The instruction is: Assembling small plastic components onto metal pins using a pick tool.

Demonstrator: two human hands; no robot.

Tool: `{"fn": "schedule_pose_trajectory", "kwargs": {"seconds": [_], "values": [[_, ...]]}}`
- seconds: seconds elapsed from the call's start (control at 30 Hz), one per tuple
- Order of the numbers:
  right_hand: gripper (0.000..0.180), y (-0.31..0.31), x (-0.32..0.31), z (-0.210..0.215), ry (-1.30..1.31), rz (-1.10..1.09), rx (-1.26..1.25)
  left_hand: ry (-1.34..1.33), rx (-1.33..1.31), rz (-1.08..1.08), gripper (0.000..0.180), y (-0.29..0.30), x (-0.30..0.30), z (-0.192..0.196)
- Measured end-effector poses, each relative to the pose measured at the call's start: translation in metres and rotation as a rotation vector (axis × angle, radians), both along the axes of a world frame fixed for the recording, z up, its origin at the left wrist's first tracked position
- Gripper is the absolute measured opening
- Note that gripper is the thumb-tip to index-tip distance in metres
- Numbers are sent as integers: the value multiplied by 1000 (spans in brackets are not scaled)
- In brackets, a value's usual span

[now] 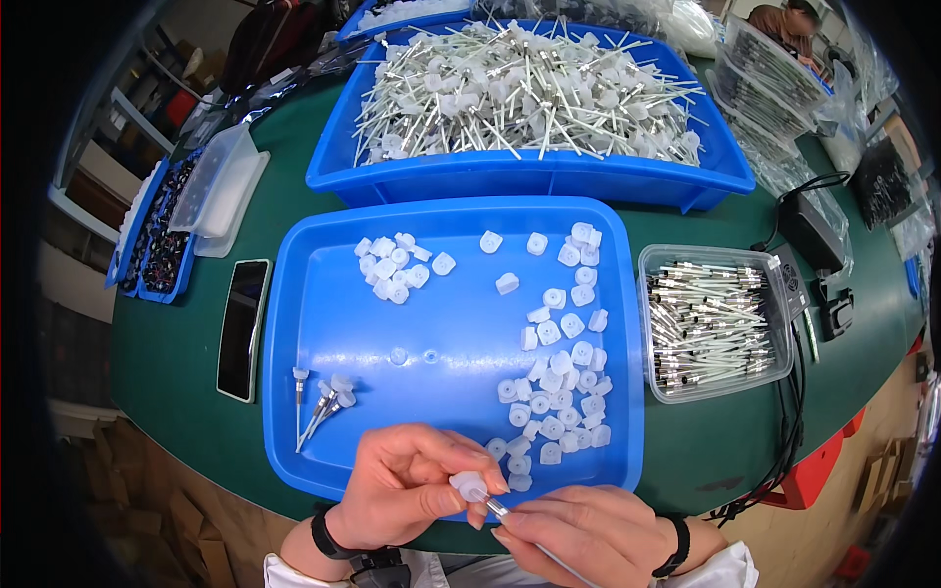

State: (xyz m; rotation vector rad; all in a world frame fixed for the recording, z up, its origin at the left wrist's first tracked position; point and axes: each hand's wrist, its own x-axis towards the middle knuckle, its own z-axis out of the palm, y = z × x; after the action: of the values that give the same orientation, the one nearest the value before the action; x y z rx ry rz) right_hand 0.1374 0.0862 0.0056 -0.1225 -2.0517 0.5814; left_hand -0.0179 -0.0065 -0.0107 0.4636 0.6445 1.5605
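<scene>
Green-topped workbench (686,461) under blue trays. Nearest: left hand (402,485) pinching a small white cap (469,483), right hand (578,529) pinching a thin metal pin (498,509), tip just meeting the cap. Beyond, on the near tray (323,323): three or so finished pieces (319,402) at left, many loose caps (559,392) at right, so far more left than done. Right: clear tub of pins (711,323). Far: big tray (529,176) heaped with assembled pieces.
</scene>
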Motion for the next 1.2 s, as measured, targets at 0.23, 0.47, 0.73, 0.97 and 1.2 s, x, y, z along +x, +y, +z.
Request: {"fn": "schedule_pose_trajectory", "kwargs": {"seconds": [0.23, 0.47, 0.73, 0.97, 1.2], "values": [[19, 0, -1, 1, -1, -19, 10, -13, 2, -10, 24, 0, -1, -3], [17, 0, -2, -3, 12, -43, 57, 48, -2, 18, 24, 1, 0, -2], [18, -2, 1, 2, -5, -75, 40, 32, 10, 28, 24, 1, 1, -1], [14, -3, -1, 5, -47, -115, 55, 121, 30, 87, 24, -1, 2, -1], [14, -5, -3, 4, -13, -146, 45, 167, 51, 119, 24, 0, 5, -2]]}}
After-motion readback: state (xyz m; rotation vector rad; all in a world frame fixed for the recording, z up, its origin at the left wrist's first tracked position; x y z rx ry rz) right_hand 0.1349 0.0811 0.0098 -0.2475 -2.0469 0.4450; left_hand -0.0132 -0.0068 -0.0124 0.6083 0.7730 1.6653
